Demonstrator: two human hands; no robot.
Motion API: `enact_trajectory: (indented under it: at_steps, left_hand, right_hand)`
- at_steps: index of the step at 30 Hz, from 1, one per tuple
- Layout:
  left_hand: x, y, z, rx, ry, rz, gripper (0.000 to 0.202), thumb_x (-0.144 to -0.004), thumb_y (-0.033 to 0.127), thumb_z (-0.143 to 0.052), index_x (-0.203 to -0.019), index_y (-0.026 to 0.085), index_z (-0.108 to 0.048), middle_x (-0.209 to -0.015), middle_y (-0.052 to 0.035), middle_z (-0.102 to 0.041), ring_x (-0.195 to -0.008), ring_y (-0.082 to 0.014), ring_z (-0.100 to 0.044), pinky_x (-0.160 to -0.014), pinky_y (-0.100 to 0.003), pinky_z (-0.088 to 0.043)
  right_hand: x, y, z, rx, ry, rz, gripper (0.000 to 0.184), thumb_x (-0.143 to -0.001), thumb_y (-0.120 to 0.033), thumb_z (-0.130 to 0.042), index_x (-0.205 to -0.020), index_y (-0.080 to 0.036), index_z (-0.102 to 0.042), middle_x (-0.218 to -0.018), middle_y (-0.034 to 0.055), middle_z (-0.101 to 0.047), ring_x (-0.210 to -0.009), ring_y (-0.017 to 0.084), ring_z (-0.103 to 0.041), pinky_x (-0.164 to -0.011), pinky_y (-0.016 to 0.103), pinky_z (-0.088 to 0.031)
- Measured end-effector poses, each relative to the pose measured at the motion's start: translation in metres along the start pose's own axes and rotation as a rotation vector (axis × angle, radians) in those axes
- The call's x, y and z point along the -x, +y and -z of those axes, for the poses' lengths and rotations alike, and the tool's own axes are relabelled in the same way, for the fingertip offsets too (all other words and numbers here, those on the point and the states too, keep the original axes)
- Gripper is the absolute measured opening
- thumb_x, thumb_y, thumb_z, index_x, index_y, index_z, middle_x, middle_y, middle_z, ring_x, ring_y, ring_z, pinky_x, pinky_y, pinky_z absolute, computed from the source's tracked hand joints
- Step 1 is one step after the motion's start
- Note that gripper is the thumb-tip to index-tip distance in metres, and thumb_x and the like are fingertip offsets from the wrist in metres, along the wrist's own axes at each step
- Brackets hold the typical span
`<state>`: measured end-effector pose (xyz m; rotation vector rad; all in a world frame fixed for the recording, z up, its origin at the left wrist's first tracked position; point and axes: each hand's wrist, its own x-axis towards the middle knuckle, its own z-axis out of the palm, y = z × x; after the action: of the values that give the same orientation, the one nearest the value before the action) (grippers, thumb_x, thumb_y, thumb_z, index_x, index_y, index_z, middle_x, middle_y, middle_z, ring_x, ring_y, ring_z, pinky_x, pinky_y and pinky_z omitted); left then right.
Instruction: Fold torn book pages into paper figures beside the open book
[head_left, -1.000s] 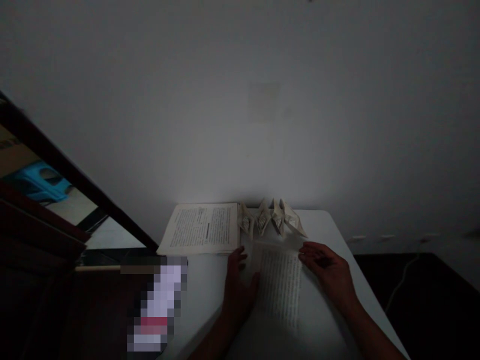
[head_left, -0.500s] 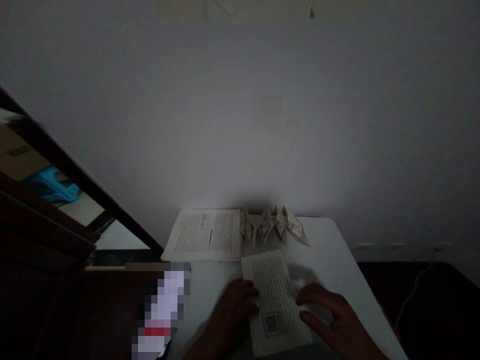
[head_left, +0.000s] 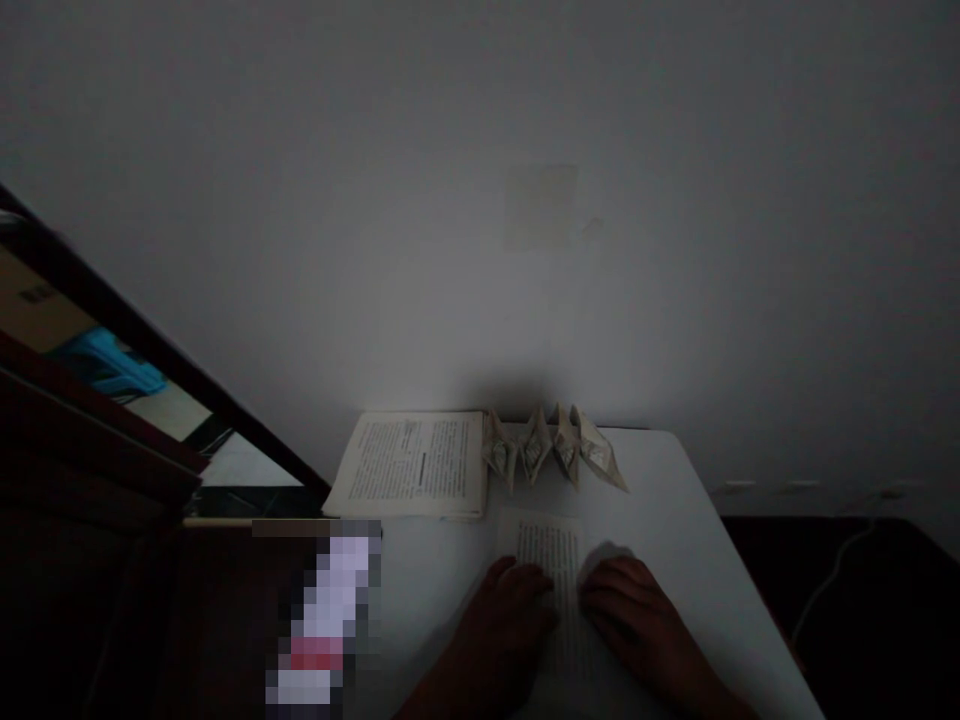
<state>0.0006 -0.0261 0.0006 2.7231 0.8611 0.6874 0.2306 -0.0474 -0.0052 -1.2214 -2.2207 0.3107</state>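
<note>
A printed paper sheet [head_left: 551,540] lies lengthwise on the white table in front of me, its near part dim. My left hand [head_left: 517,605] is over its left side, fingers curled and pressed onto the paper. At the right edge, the fingers of my right hand [head_left: 626,600] are bent close together and hold the sheet. The fingertips of both hands are partly lost in shadow. Beyond the sheet, several folded paper boats [head_left: 535,450] stand in a row. To their left is a stack of printed pages [head_left: 416,465].
The white table [head_left: 652,480] stands against a grey wall [head_left: 375,250]. A blurred-out pale object [head_left: 337,600] is at the table's left side. Further left are a dark wooden frame [head_left: 150,330] and a blue plastic item [head_left: 112,360]. A white cable [head_left: 832,580] hangs on the right.
Both hands have moved inward over the sheet, the left one to the right. The sheet stands straighter, and its square printed code no longer shows. The view has shifted slightly.
</note>
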Motion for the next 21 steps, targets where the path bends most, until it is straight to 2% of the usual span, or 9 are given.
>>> enact_trajectory:
  at_steps: [4,7,12,21]
  left_hand:
    - [-0.005,0.003,-0.025,-0.036,0.054,0.034,0.010,-0.082,0.019,-0.053,-0.090,0.020,-0.060,-0.111,-0.0057,-0.060,-0.110,-0.0216,-0.050,-0.103,-0.046,-0.030]
    - [-0.002,0.000,-0.035,-0.064,0.090,0.021,0.017,-0.082,0.019,-0.053,-0.098,0.021,-0.060,-0.114,-0.0075,-0.058,-0.110,-0.0230,-0.049,-0.101,-0.048,-0.031]
    - [0.001,-0.001,-0.036,-0.069,0.097,0.014,0.021,-0.082,0.022,-0.054,-0.102,0.023,-0.059,-0.117,-0.0063,-0.057,-0.112,-0.0227,-0.048,-0.102,-0.048,-0.030]
    - [0.000,0.003,-0.034,-0.060,0.071,0.051,0.022,-0.082,0.023,-0.054,-0.104,0.023,-0.059,-0.117,-0.0075,-0.057,-0.112,-0.0236,-0.048,-0.101,-0.050,-0.030]
  right_hand:
    - [0.005,-0.001,-0.007,-0.015,0.033,-0.028,0.007,-0.084,-0.018,-0.059,-0.086,-0.022,-0.063,-0.081,0.0012,-0.068,-0.080,0.018,-0.059,-0.078,0.035,-0.045]
    - [0.005,0.001,-0.009,-0.004,0.053,-0.086,0.007,-0.083,-0.017,-0.059,-0.084,-0.023,-0.063,-0.080,0.0011,-0.068,-0.080,0.019,-0.059,-0.077,0.035,-0.045]
    - [-0.005,0.014,-0.008,0.037,0.091,-0.108,0.008,-0.083,-0.018,-0.058,-0.086,-0.023,-0.064,-0.081,0.0021,-0.069,-0.079,0.020,-0.060,-0.077,0.036,-0.045]
    - [-0.041,0.043,-0.010,0.055,0.215,-0.152,0.008,-0.084,-0.024,-0.058,-0.080,-0.021,-0.065,-0.075,0.0035,-0.069,-0.073,0.020,-0.061,-0.074,0.038,-0.045]
